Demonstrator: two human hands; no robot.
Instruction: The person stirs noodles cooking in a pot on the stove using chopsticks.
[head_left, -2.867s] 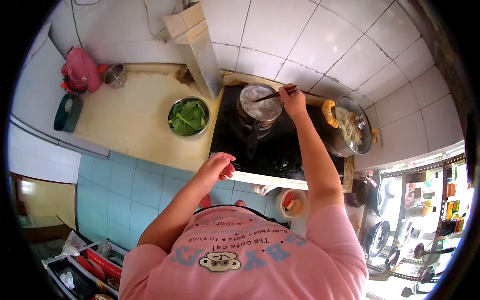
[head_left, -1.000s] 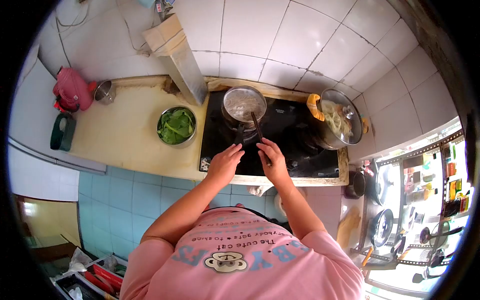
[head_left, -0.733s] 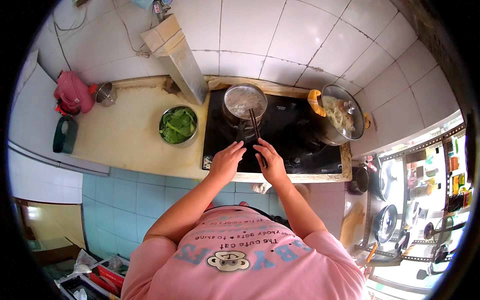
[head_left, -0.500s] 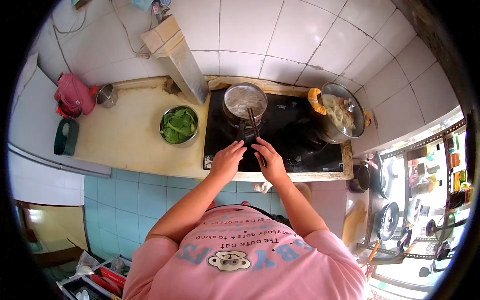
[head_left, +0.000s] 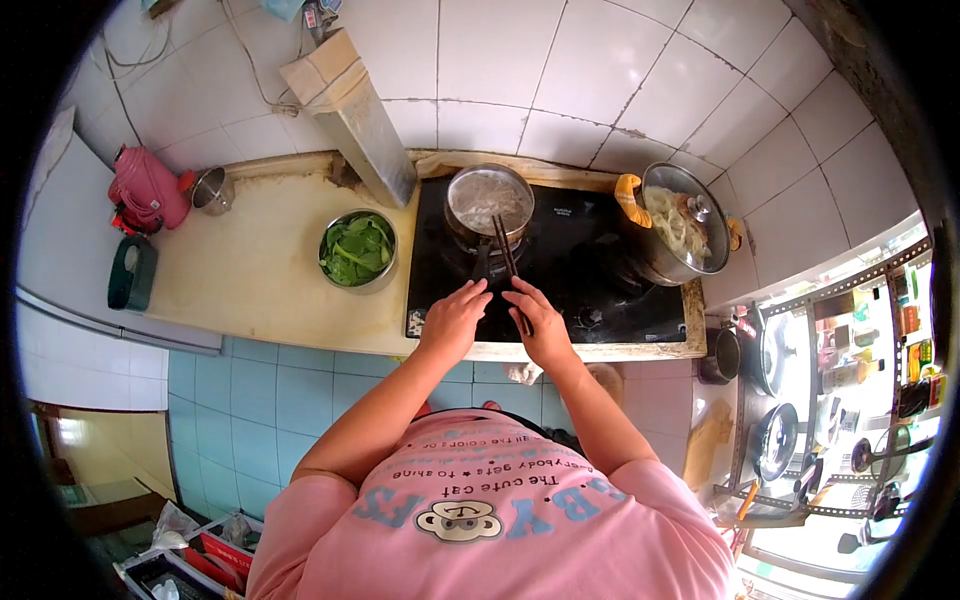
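Observation:
A small saucepan [head_left: 490,200] with cloudy, bubbling liquid sits on the left burner. Its dark handle [head_left: 483,265] points toward me, and my left hand [head_left: 453,318] is closed around the handle's near end, the grip partly hidden by the fingers. Dark chopsticks [head_left: 507,250] are held in my right hand [head_left: 540,322], their tips reaching into the liquid near the pan's front rim. To the left of the stove, a metal bowl [head_left: 327,270] holds green leafy vegetables [head_left: 356,250].
At the stove's right stands a larger pot [head_left: 672,268] under a glass lid, with pale food inside and orange cloth on its handles. A metal duct [head_left: 372,150] rises behind the counter [head_left: 250,270]. A pink kettle-like container [head_left: 150,190] and a metal cup [head_left: 213,192] stand far left.
The chopstick tips have shifted slightly left in the saucepan. My left hand and the pan look unmoved.

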